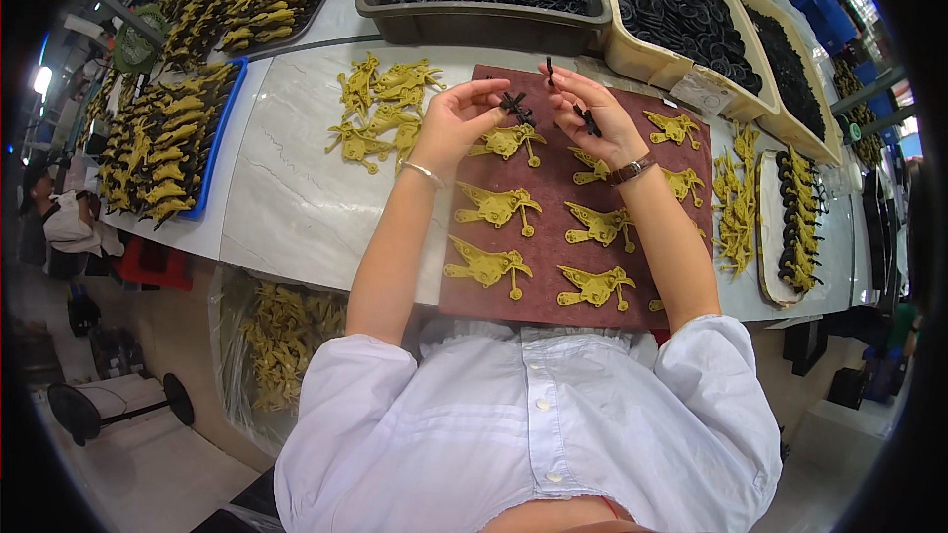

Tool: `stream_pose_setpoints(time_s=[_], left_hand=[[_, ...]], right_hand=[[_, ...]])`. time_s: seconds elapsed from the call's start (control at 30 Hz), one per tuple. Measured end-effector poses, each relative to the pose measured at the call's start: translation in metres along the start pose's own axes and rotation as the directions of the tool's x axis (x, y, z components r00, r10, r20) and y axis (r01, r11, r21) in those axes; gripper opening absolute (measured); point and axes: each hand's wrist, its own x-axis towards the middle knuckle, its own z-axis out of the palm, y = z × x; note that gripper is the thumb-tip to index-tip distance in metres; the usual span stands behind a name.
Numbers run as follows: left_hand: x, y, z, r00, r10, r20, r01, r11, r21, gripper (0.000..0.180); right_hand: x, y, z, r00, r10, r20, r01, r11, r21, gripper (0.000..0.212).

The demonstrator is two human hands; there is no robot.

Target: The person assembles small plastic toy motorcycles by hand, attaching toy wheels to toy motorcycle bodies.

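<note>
No text, brand, number or sign can be read. A pale patch (703, 91) shows on the near wall of the beige bin (647, 57) holding black rings; whether it is a label, and whether it bears any writing, is too small and blurred to tell.

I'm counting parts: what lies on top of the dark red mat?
Yellow parts lie in rows on the dark red mat. The right hand and forearm hang over it, partly hiding some; anything fully beneath them cannot be seen.
</note>
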Motion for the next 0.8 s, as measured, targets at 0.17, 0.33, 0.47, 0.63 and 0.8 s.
stream_pose_setpoints(time_s=[0.17,0.33,0.47,0.63,0.8], left_hand=[[0.007,-0.029,-0.022,1.000,-0.009,0.007,0.003,0.817,0.577,0.019],[0.004,-0.021,-0.016,0.980,0.140,0.139,-0.198,0.686,0.701,0.016],[-0.005,-0.015,-0.012,0.966,0.160,0.203,-0.258,0.523,0.812,0.035],[-0.007,-0.015,-0.016,0.971,-0.019,0.238,-0.214,0.372,0.903,0.046],[-0.006,-0.014,-0.016,0.964,-0.027,0.263,-0.234,0.376,0.897,0.050]], right_hand=[[-0.004,0.001,0.004,0.995,0.019,-0.098,-0.053,0.935,-0.351,0.025],[0.015,0.007,-0.005,0.989,-0.147,0.029,0.106,0.546,-0.831,0.024],[0.034,0.016,-0.005,0.992,-0.119,0.033,0.091,0.523,-0.848,0.023],[0.062,0.024,-0.010,0.985,-0.163,0.056,0.099,0.268,-0.958,0.022],[0.069,0.020,0.000,0.993,-0.113,0.014,0.043,0.256,-0.966,0.025]])
